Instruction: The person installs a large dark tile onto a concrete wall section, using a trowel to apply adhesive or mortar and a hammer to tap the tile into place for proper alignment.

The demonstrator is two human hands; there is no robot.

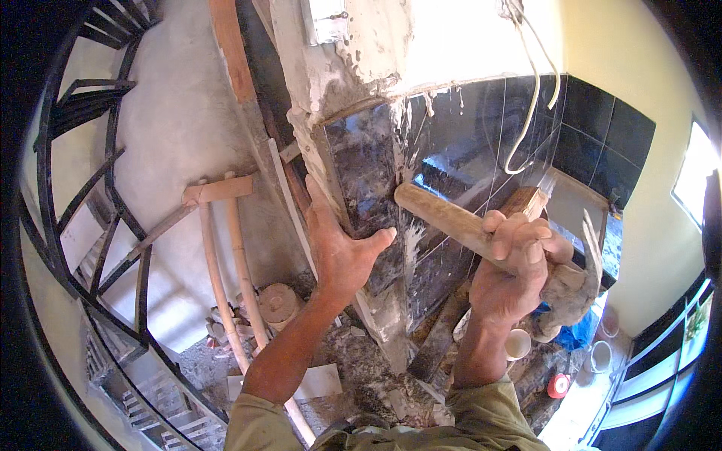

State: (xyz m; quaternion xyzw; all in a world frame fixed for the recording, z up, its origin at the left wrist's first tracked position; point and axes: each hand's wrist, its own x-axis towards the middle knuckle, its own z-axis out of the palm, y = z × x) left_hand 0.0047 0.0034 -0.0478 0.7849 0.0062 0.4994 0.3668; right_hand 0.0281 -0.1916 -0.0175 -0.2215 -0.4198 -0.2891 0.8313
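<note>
Dark tile (362, 169): upright, before the person; likely stiff, brittle, slick; support it at the edge, palm flat. Hammer (445, 218): right of the tile, butt toward it; probably head-heavy; grip near the head. Left hand (342, 246): spread across the tile's left edge. Right hand (519, 263): wrapped around the hammer.

"What sort of place are we seeing?"
"A room under construction: mortar-smeared black tiles (363, 161) are lining a rough wall (368, 45), loose cables (536, 83) are dangling, wooden poles (217, 278) are standing nearby, and a debris-strewn floor (350, 368) is showing below."
</note>
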